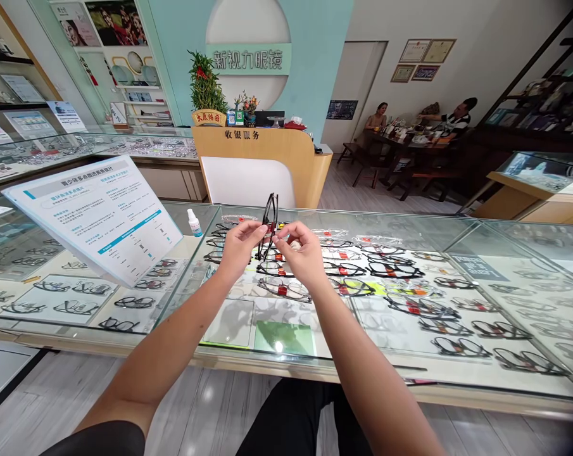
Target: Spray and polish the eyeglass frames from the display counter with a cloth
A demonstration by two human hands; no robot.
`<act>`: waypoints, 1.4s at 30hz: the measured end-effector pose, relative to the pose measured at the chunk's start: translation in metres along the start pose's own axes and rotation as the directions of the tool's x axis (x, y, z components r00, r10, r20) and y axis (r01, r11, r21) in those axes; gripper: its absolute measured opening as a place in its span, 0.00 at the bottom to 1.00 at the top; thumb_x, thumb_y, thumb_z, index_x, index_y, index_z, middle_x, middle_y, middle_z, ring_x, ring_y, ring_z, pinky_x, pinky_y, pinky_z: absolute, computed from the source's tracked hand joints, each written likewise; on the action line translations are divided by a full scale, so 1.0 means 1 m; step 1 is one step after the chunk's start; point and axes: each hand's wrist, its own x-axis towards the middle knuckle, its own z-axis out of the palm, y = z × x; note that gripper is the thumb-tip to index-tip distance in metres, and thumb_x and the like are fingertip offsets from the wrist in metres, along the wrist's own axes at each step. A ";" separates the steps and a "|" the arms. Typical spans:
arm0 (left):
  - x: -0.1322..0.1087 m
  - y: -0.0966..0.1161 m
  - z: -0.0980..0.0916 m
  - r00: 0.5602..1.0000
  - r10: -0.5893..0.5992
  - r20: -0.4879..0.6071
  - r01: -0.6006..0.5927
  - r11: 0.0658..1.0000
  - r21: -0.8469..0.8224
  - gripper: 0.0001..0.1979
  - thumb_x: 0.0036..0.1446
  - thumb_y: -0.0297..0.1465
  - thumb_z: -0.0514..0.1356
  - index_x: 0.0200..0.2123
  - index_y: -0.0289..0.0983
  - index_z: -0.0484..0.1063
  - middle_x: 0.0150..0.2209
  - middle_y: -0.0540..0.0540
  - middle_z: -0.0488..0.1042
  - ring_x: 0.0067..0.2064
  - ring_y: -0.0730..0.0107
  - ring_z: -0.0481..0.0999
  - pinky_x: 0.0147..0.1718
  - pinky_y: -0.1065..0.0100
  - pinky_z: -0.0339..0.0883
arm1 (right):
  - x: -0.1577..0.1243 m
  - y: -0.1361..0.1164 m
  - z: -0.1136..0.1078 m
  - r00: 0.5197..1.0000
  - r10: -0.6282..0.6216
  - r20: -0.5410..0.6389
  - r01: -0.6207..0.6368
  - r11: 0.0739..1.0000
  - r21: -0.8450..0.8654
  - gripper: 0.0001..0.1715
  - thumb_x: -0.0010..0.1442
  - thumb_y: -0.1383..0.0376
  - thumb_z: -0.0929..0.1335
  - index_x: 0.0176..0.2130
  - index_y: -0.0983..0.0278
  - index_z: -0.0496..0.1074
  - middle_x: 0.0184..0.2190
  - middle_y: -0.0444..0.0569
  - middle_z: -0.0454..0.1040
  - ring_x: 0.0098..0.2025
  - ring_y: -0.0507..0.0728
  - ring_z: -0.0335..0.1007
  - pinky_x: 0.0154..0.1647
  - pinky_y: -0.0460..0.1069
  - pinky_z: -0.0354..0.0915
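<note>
A pair of black-framed glasses (270,215) is held upright above the glass counter. My left hand (242,246) pinches it from the left side, fingers closed. From the right, the closed fingers of my right hand (301,252) grip the same glasses, with a small pale round thing beside them. Rows of glasses with red tags lie below and to the right, among them a dark pair (394,267) and a clear-rimmed pair (284,289). A green card (284,337) shows near the counter's front edge.
A printed sign (96,218) stands on the left of the counter (172,347), beside a small white bottle (194,223). Behind is a wooden cashier desk (258,145). Two people sit at a dark table at the back right.
</note>
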 end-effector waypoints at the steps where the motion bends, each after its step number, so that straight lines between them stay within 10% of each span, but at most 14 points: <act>1: 0.000 0.000 0.000 1.000 0.004 -0.007 -0.004 1.000 -0.003 0.29 0.43 0.54 0.82 0.35 0.38 0.83 0.35 0.46 0.85 0.36 0.67 0.82 0.40 0.63 0.80 | 0.000 0.000 0.000 1.000 -0.001 -0.009 0.001 1.000 -0.003 0.07 0.62 0.60 0.76 0.36 0.59 0.75 0.35 0.44 0.81 0.33 0.54 0.66 0.41 0.52 0.64; 7: 0.001 0.001 -0.001 0.999 0.030 -0.031 -0.029 0.999 0.029 0.28 0.43 0.54 0.82 0.35 0.37 0.85 0.35 0.45 0.85 0.38 0.64 0.83 0.43 0.61 0.81 | -0.002 0.005 -0.001 0.983 -0.066 -0.173 0.038 0.986 -0.162 0.01 0.63 0.65 0.72 0.37 0.58 0.77 0.36 0.44 0.80 0.29 0.54 0.63 0.37 0.53 0.64; 19: 0.004 -0.014 -0.010 0.987 0.152 0.059 -0.162 0.957 0.239 0.18 0.55 0.47 0.77 0.35 0.39 0.88 0.38 0.43 0.85 0.41 0.63 0.82 0.43 0.63 0.77 | 0.005 0.014 -0.015 0.851 -0.282 -0.444 -0.019 0.827 -0.562 0.21 0.69 0.68 0.64 0.50 0.59 0.86 0.56 0.61 0.72 0.49 0.64 0.77 0.43 0.60 0.73; 42: -0.005 0.000 0.000 0.983 0.085 0.162 -0.116 0.974 0.193 0.21 0.52 0.50 0.79 0.33 0.39 0.84 0.36 0.45 0.83 0.39 0.64 0.80 0.43 0.63 0.75 | -0.003 0.016 -0.003 0.886 -0.330 -0.325 0.036 0.748 -0.662 0.45 0.64 0.49 0.75 0.73 0.56 0.63 0.58 0.60 0.64 0.58 0.71 0.72 0.50 0.64 0.78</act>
